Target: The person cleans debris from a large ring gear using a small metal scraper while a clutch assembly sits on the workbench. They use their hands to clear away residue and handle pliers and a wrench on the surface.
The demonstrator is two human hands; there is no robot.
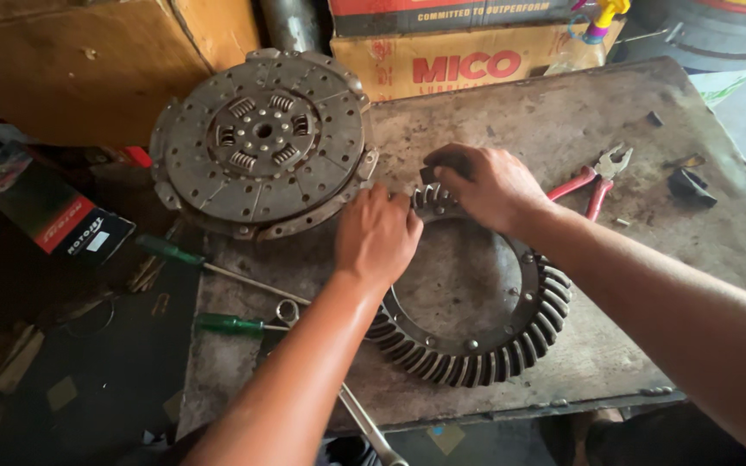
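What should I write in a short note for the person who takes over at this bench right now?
Left hand: rests on the far rim of the large ring gear, palm down; a grip cannot be made out.
Right hand: at the same rim, fingers around a small dark object; what it is cannot be told.
Ring gear lies flat on the metal bench top, teeth facing outward.
Clutch disc leans at the back left, untouched.
Red-handled pliers lie right of the hands; two green-handled screwdrivers and a wrench lie to the left.
Done or left: not visible.
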